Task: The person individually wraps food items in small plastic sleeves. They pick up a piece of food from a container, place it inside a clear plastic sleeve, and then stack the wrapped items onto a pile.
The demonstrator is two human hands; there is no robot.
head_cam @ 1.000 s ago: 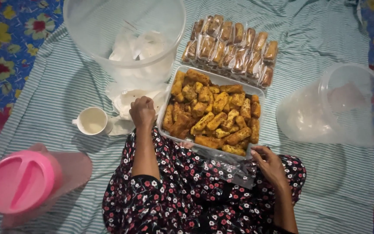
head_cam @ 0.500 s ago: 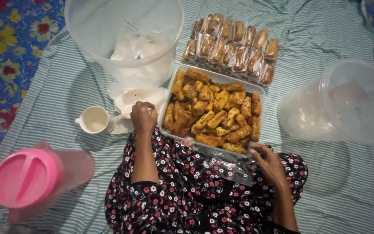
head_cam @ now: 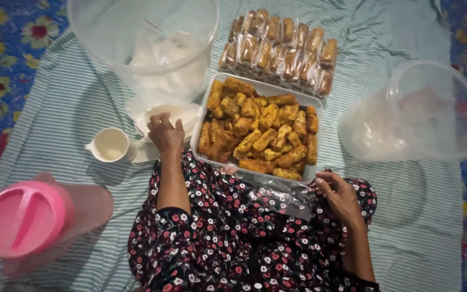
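My left hand (head_cam: pixel 165 132) rests with curled fingers on a stack of thin clear plastic bags (head_cam: pixel 187 114), just left of a clear rectangular tray (head_cam: pixel 201 115) full of golden fried sticks (head_cam: pixel 260 130). My right hand (head_cam: pixel 339 194) lies on my floral-clad lap and pinches a clear plastic wrapper (head_cam: pixel 287 197) at the tray's near edge. Beyond the tray lie rows of fried sticks packed in clear wrappers (head_cam: pixel 279 48).
A large clear tub (head_cam: pixel 141 38) holding more plastic stands at the back left. A second clear tub (head_cam: pixel 425 111) lies on its side at the right. A small white cup (head_cam: pixel 109 145) and a pink-lidded jug (head_cam: pixel 25 219) sit on the striped cloth (head_cam: pixel 401 238) to my left.
My left hand has slid slightly left onto the stack of bags. The right hand stays on the wrapper in my lap.
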